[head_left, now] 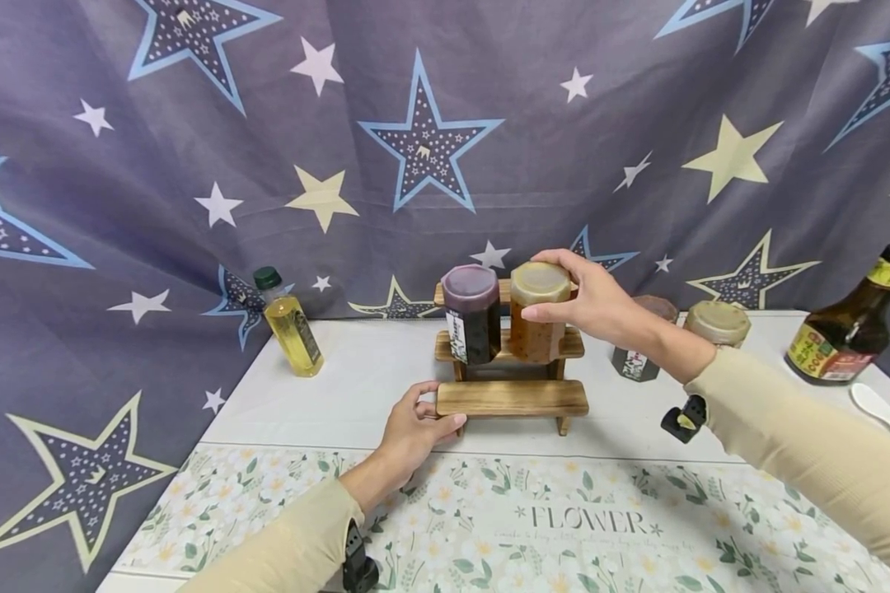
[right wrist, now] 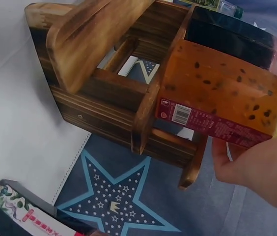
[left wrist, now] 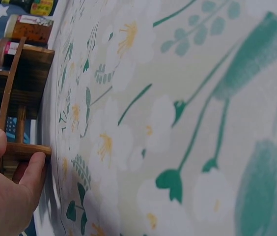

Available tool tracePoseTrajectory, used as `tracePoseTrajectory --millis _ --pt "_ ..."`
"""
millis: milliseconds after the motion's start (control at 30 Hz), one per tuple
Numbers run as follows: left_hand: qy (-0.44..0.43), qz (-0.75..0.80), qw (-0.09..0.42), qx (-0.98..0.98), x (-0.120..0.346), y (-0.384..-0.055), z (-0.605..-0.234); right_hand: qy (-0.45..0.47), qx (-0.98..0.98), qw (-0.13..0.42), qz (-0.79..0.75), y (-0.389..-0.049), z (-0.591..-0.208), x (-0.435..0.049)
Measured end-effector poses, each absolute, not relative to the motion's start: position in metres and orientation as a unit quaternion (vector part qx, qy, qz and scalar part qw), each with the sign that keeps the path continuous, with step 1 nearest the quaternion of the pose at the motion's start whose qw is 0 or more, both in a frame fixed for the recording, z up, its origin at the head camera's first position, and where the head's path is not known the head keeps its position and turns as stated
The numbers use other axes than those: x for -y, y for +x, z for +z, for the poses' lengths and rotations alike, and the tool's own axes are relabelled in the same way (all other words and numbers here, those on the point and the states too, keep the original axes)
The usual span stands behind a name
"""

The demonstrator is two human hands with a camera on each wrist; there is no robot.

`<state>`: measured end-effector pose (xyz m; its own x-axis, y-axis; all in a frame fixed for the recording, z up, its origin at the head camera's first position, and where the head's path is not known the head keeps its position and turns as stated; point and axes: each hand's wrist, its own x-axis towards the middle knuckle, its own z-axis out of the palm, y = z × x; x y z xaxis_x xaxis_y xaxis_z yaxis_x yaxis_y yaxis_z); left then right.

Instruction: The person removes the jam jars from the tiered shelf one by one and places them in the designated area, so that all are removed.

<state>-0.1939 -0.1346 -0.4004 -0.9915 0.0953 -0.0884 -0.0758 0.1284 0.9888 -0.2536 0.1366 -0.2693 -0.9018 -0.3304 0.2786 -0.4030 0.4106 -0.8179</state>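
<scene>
A three-step wooden rack [head_left: 512, 398] stands on the table. My left hand [head_left: 409, 428] holds the left end of its lowest step, thumb in front; the left wrist view shows the fingers [left wrist: 33, 172] against the wood. On the middle step stands a dark jar [head_left: 475, 329] with a purplish lid. To its right, my right hand [head_left: 593, 301] grips an orange jam jar [head_left: 537, 338] near its pale lid, thumb at the front. The right wrist view shows dark seeds and a red label on this orange jar [right wrist: 217, 88], its base at the middle step.
Right of the rack are another dark jar [head_left: 635, 362] and a jar with a yellowish lid [head_left: 718, 323], partly behind my right arm. A brown sauce bottle [head_left: 853, 329] and white spoon [head_left: 878, 408] lie farther right. An oil bottle [head_left: 292, 329] stands at left.
</scene>
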Motion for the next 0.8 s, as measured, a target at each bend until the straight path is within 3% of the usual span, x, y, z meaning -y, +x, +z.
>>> tracePoseTrajectory --millis 400,800 --pt "0.010 0.659 0.064 -0.749 0.135 -0.193 -0.400 0.201 0.844 0.041 0.495 -0.251 -0.269 -0.135" --pt "0.010 0.665 0.062 -0.744 0.135 -0.193 -0.402 0.193 0.854 0.080 0.476 -0.233 -0.257 -0.150"
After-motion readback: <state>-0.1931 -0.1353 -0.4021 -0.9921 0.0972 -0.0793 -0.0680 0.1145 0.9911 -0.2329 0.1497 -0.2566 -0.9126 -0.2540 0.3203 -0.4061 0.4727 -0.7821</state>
